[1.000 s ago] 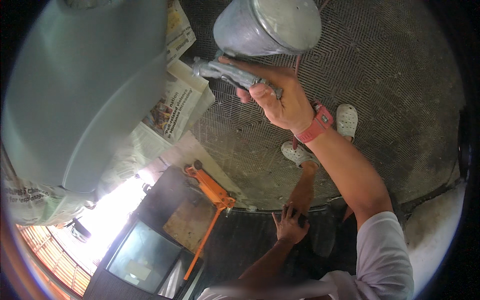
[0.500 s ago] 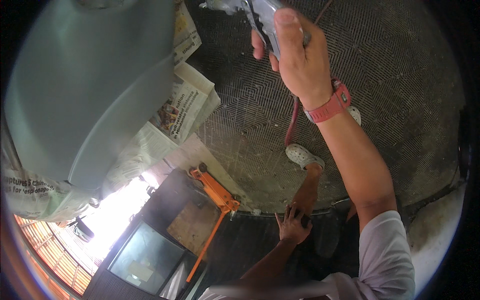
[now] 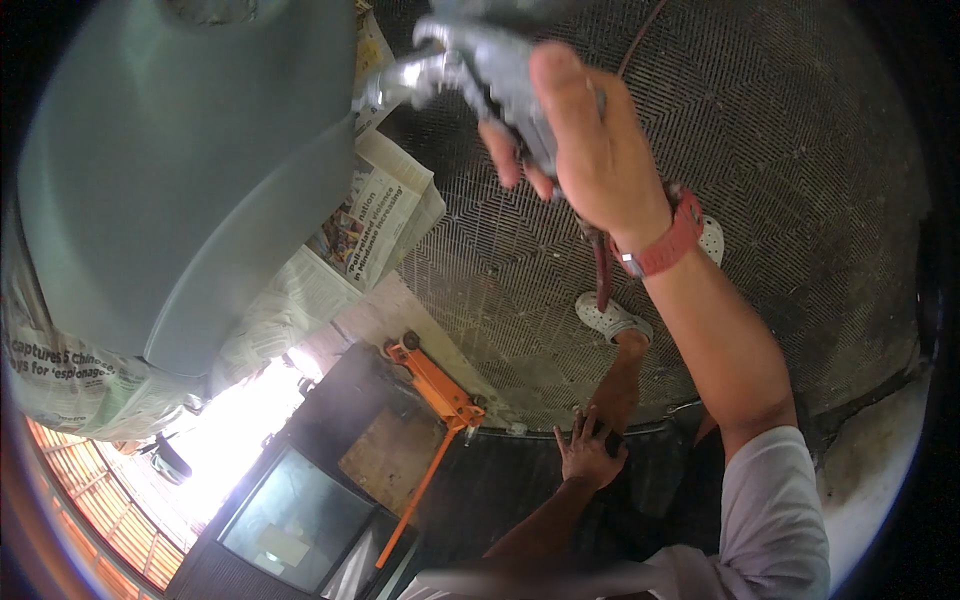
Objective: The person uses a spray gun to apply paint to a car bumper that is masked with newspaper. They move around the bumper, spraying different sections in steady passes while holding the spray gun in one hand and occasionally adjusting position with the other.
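Note:
My right hand (image 3: 605, 150) is wrapped round a silver spray gun (image 3: 485, 75), its thumb over the back of the grip. The gun is a little blurred, and its nozzle end points left, close to the edge of a smooth grey body panel (image 3: 170, 190). A dark red hose (image 3: 602, 270) runs below my right hand. My left hand (image 3: 592, 458) rests on my leg near the knee with its fingers spread, holding nothing. Sheets of newspaper (image 3: 385, 225) surround the panel's lower right edge.
An orange trolley jack (image 3: 435, 380) with a long handle stands near a dark cabinet with a glass pane (image 3: 290, 520). Ridged dark matting (image 3: 800, 200) covers the floor under my light clogs (image 3: 605, 315). Orange slats (image 3: 95, 505) stand at lower left beside bright daylight.
My right hand has brought the spray gun lower in the view, and more of its front end shows beside the grey panel. My left hand has stayed on the leg.

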`<action>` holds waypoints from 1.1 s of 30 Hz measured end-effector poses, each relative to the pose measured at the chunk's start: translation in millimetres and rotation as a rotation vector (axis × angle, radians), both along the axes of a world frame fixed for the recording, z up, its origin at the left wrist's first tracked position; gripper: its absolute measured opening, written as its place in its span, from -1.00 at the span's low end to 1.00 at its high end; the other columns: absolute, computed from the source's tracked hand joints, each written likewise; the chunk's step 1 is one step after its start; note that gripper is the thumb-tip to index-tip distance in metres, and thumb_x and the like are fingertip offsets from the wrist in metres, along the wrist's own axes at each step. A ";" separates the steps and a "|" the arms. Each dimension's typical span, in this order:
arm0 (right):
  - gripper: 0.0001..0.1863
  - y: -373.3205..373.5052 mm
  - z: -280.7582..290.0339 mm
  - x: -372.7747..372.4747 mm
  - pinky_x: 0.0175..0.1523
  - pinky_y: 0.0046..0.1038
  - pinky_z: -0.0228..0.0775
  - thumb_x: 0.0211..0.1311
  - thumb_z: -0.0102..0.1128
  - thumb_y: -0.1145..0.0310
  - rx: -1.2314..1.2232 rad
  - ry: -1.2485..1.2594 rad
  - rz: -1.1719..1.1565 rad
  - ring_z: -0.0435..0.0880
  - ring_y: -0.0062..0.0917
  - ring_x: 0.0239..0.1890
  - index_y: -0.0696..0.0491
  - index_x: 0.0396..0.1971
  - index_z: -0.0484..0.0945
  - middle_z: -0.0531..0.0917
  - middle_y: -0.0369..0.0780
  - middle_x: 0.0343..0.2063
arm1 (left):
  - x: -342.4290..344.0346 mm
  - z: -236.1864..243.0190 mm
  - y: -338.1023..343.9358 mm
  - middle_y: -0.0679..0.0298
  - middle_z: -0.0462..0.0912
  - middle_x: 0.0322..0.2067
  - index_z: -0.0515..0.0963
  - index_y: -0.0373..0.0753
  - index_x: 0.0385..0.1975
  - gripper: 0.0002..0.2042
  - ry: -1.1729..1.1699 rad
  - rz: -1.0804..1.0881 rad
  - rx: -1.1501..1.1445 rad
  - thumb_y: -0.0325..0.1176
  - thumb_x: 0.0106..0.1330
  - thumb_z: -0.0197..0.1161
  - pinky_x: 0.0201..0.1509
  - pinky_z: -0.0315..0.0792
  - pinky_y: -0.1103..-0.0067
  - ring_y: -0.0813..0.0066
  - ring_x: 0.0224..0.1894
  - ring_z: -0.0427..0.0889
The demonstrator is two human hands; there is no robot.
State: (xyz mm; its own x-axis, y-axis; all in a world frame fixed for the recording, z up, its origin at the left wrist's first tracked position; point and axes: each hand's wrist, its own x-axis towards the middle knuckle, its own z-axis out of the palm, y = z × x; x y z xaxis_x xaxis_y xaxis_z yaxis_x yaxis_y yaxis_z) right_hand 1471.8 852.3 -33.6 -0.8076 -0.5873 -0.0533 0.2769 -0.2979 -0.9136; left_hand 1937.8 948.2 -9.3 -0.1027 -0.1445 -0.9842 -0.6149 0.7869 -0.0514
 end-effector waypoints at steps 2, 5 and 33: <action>-0.41 -0.1 -2.8 -22.7 -0.38 -0.46 0.49 0.74 -0.02 -0.15 0.080 -0.043 -0.020 0.69 -0.59 -0.53 0.06 0.10 0.78 0.68 -0.28 -0.57 | -4.4 0.6 -1.3 0.25 0.04 0.73 0.53 0.08 0.51 -0.29 -0.012 -0.010 0.012 0.18 0.38 0.34 0.74 -0.34 -0.34 0.11 0.79 -0.10; -0.39 -23.6 -0.4 -46.2 -0.55 -0.56 0.40 0.80 -0.11 -0.11 0.069 -0.025 -0.167 0.61 -0.63 -0.60 0.09 0.33 0.66 0.65 -0.29 -0.56 | -2.3 1.6 -0.1 0.24 0.04 0.73 0.54 0.09 0.50 -0.31 -0.009 0.003 0.004 0.18 0.39 0.34 0.74 -0.34 -0.34 0.10 0.79 -0.09; -0.30 -55.9 -123.6 -31.0 -0.39 -0.50 0.54 0.73 -0.06 -0.25 0.245 0.057 -0.194 0.64 -0.68 -0.55 0.11 0.14 0.78 0.76 -0.30 -0.47 | -24.0 -5.4 7.6 0.23 0.16 0.68 0.59 0.04 0.44 -0.36 0.037 0.015 -0.014 0.15 0.40 0.34 0.72 -0.29 -0.35 0.08 0.76 0.00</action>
